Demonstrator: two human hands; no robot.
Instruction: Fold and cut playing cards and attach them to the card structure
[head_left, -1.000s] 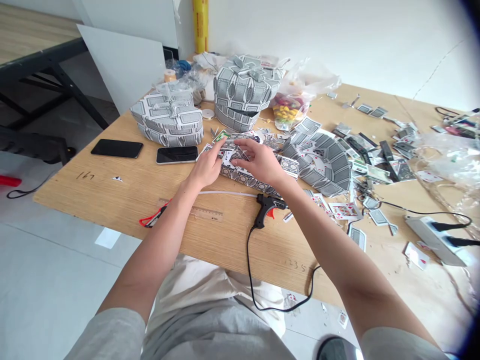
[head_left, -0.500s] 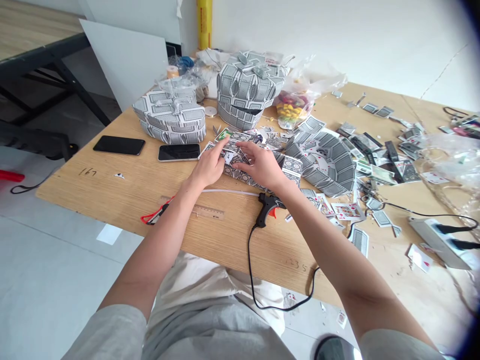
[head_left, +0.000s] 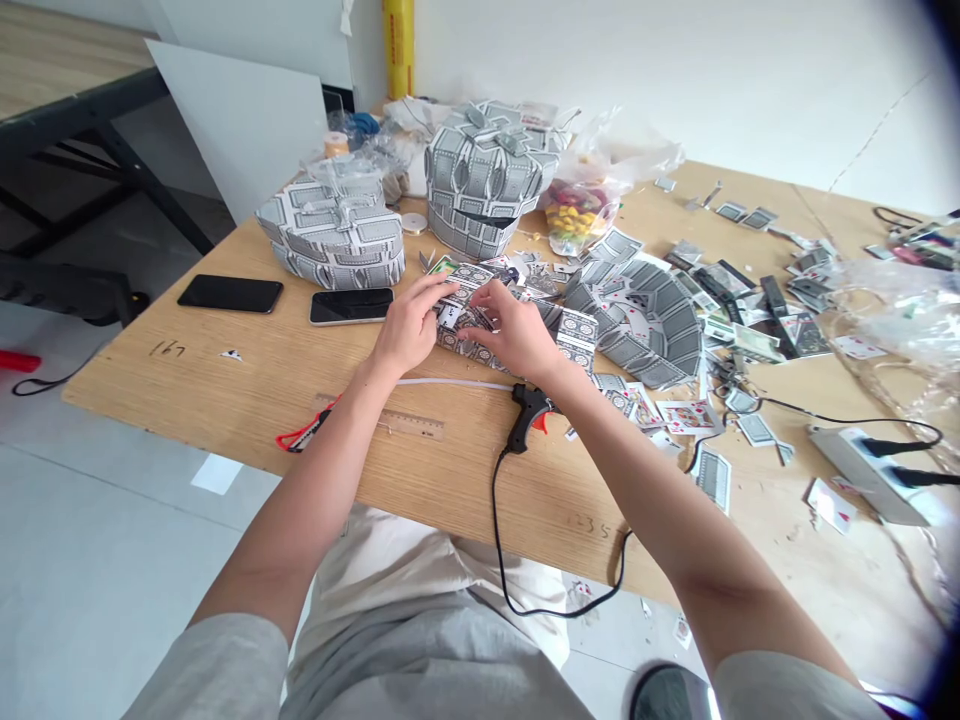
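Note:
Near the middle of the table is a piece made of joined playing cards (head_left: 576, 338) with black-and-white patterned backs. My left hand (head_left: 409, 322) grips its left end, fingers bent over the card edge. From the right, my right hand (head_left: 516, 334) curls thumb and fingers around its upper part; the fingertips partly hide the contact. A black glue gun (head_left: 528, 418) with an orange trigger lies just below my right wrist. Under my left forearm are a red-handled cutter (head_left: 304, 433) and a clear ruler (head_left: 409, 424).
Two card-covered boxes, one low (head_left: 334, 240) and one tall (head_left: 487, 180), stand at the back. An open card basket (head_left: 679, 335) sits to the right among loose cards. Two phones lie left, one black (head_left: 230, 293), one silver-edged (head_left: 351, 306). A power strip (head_left: 870, 475) is far right.
The whole view has shifted slightly to the left. Both hands stay on the card piece, with only small finger movements.

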